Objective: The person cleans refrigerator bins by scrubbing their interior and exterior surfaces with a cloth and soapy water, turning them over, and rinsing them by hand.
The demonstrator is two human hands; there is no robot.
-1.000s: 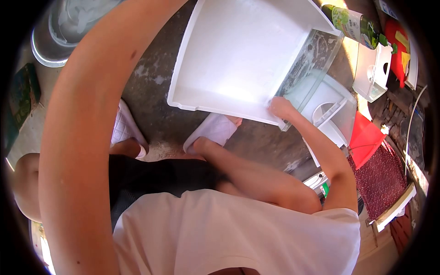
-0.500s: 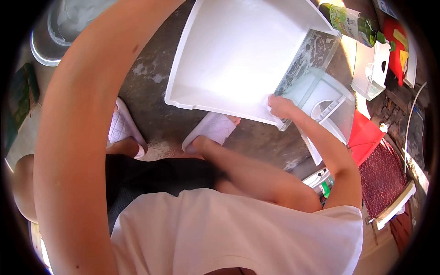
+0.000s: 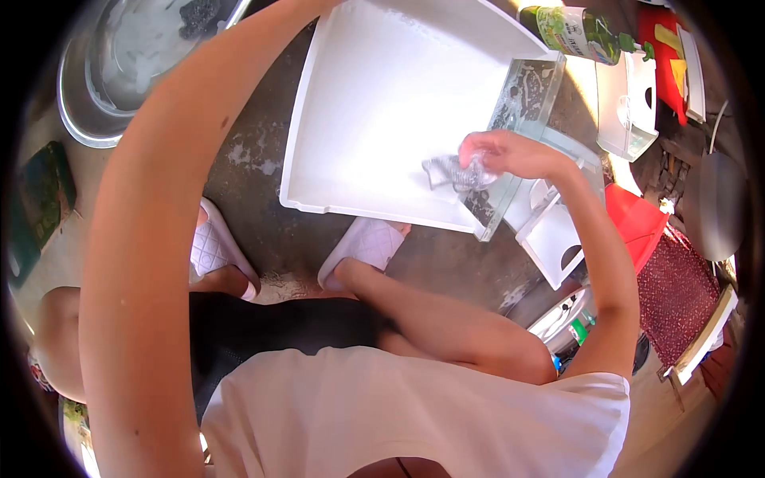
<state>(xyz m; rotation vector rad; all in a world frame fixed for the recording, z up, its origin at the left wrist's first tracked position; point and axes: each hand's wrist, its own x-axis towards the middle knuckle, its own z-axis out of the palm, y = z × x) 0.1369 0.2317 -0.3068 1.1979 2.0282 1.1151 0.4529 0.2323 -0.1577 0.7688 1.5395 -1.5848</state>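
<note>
A white drawer (image 3: 382, 111) with a clear, foam-streaked front panel (image 3: 526, 92) is tilted over the floor in front of my feet. My right hand (image 3: 498, 153) is closed around a crumpled, wet-looking grey cloth (image 3: 458, 173), near the lower corner where the white wall meets the clear panel. Part of the cloth hangs out past the fingers, slightly blurred. My left forearm (image 3: 215, 95) reaches up along the left side to the drawer's far edge. The left hand itself is cut off by the top of the view.
Upper left is a metal basin (image 3: 88, 119) of cloudy water with a dark scrubber (image 3: 199, 16) in it. To the right are a green bottle (image 3: 570, 32), white drawers with clear fronts (image 3: 625, 103), and a red object (image 3: 633, 223). My slippers (image 3: 362, 243) rest on the wet floor.
My right hand has moved up a little from the drawer's lower corner, and the grey cloth now shows in it. The view has shifted, bringing more of the basin in.
</note>
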